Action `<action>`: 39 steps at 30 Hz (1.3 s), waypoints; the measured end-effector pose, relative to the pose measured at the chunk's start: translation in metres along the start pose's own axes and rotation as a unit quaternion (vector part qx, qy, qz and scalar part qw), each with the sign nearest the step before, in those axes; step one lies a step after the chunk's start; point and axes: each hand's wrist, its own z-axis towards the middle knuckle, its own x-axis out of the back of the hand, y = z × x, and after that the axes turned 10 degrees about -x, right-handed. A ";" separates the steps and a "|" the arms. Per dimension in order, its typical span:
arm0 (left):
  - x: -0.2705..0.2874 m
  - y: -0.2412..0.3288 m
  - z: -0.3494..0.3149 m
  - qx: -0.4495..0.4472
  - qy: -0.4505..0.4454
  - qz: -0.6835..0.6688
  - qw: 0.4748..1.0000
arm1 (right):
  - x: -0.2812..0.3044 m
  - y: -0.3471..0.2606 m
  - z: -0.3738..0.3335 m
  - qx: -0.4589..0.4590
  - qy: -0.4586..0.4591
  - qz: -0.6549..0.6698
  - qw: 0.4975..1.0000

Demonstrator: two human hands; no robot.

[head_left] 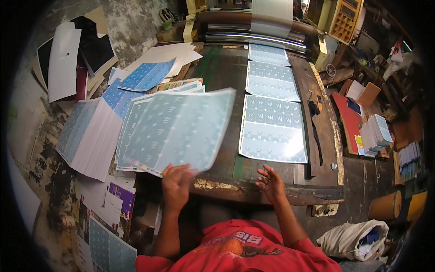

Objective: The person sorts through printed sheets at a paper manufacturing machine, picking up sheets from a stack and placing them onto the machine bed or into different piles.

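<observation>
My left hand (pixel 176 180) grips the near edge of a glossy pale-blue printed sheet (pixel 181 129), which hangs in the air, blurred, over a stack of like sheets (pixel 129 136) at the table's left. My right hand (pixel 270 180) hovers open above the table's worn front edge (pixel 226 186), fingers spread, holding nothing. Just beyond it a printed sheet (pixel 273 129) lies flat on the dark wooden table. Two more sheets (pixel 271 80) lie in a row behind it, leading back to the rollers of a machine (pixel 253 36).
Fanned stacks of white and blue sheets (pixel 90 136) cover the floor on the left. A yellow control box (pixel 345 18) stands at the back right. Red boards and card stacks (pixel 371 133) sit on the right. A white sack (pixel 358 238) and a cardboard roll (pixel 385 206) lie at lower right.
</observation>
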 end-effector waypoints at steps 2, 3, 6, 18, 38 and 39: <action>-0.002 0.009 -0.004 -0.038 -0.099 -0.058 0.993 | -0.020 -0.006 -0.017 0.003 -0.085 -0.025 0.996; -0.004 0.012 -0.006 -0.066 -0.147 -0.091 0.983 | -0.029 -0.009 -0.026 0.007 -0.127 -0.037 0.991; -0.016 0.033 -0.006 -0.140 -0.242 -0.052 0.959 | -0.030 -0.005 -0.035 -0.008 -0.109 -0.049 0.993; -0.032 -0.032 -0.002 -0.098 -0.029 0.184 0.978 | 0.063 0.076 -0.062 -0.121 0.049 0.006 0.991; -0.013 -0.051 -0.009 0.203 0.091 -0.233 0.947 | 0.062 0.066 -0.028 0.004 0.136 0.069 0.988; -0.015 -0.053 -0.009 0.268 0.151 -0.301 0.903 | 0.052 0.062 -0.033 0.023 0.146 0.070 0.987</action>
